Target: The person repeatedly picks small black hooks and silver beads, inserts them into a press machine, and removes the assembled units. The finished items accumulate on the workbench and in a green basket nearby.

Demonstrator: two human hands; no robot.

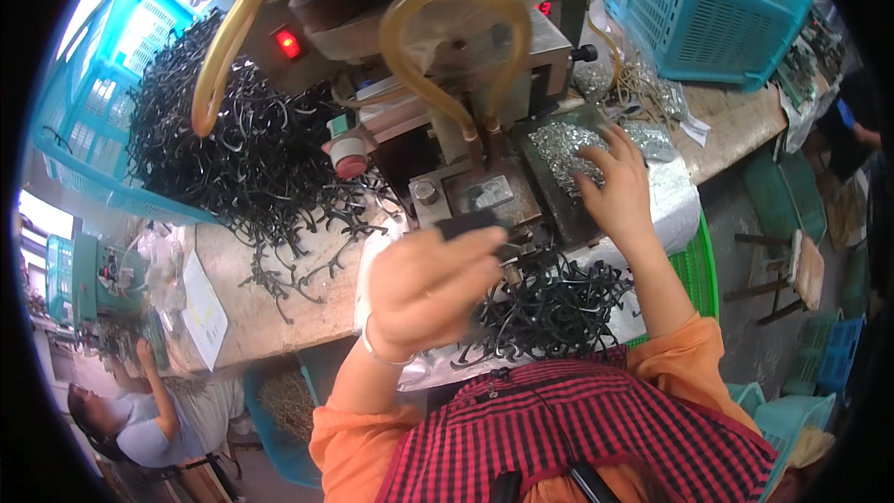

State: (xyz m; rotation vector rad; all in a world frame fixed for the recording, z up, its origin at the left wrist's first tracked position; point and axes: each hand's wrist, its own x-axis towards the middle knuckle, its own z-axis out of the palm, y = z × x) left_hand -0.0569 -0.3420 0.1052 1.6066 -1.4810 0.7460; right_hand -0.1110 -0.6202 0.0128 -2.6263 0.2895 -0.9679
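My left hand [430, 289] is at the front of a press-like machine, beside its small metal plate [486, 194]. Its fingers are curled together and blurred by motion. A dark, smeared shape [470, 224] shows just past the fingertips; I cannot make out what they hold. Over a dark tray [570, 214] to the right of the plate, my right hand [616, 188] has its fingers spread and bent. Its fingertips are at a heap of small silver metal pieces [562, 151]. Below the machine, between my forearms, lies a pile of black curved hook-like parts [549, 312].
A large heap of similar black parts [223, 121] spills from a blue basket [84, 168] at the left. Yellow hoses [391, 28] loop above the machine. A red button [349, 158] sits at its left side. Another blue crate [717, 19] stands back right. A person [154, 419] works at far left.
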